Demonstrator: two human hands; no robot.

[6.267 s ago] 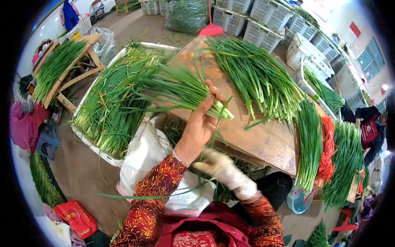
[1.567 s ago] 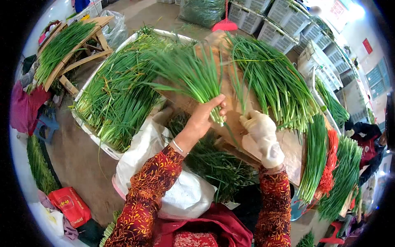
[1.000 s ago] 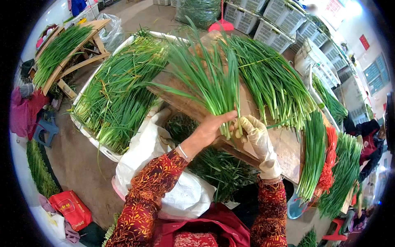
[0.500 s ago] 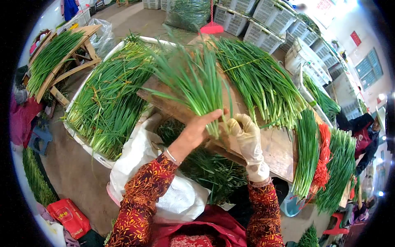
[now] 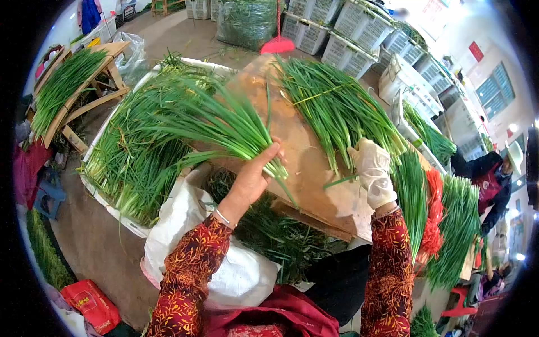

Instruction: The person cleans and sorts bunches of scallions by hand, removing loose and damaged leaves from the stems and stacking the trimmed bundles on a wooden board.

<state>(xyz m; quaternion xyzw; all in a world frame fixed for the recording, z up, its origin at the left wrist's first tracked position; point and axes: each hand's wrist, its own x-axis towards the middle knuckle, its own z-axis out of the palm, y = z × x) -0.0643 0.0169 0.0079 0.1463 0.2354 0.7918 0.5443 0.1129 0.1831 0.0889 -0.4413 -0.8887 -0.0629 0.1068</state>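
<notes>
My bare left hand (image 5: 250, 177) is closed around the lower stems of a bunch of garlic chives (image 5: 233, 126), whose green leaves fan out to the upper left. My right hand (image 5: 373, 174), in a cream rubber glove, is over the right part of the wooden board (image 5: 292, 126). Its fingers are curled at the stem ends of a large pile of garlic chives (image 5: 342, 104); what they hold, if anything, is hidden. A single green leaf (image 5: 339, 181) shows beside the glove.
A white tub (image 5: 115, 208) heaped with loose chives stands left, beside a white sack (image 5: 185, 247). Red ties (image 5: 432, 213) lie between chive bundles at right. Stacked crates (image 5: 359, 33) and a red dustpan (image 5: 278, 45) are behind. A person (image 5: 494, 180) is at far right.
My hands have moved apart. The left has shifted left with the bunch, which now leans further left; the gloved right hand has moved right to the pile. The view has shifted slightly.
</notes>
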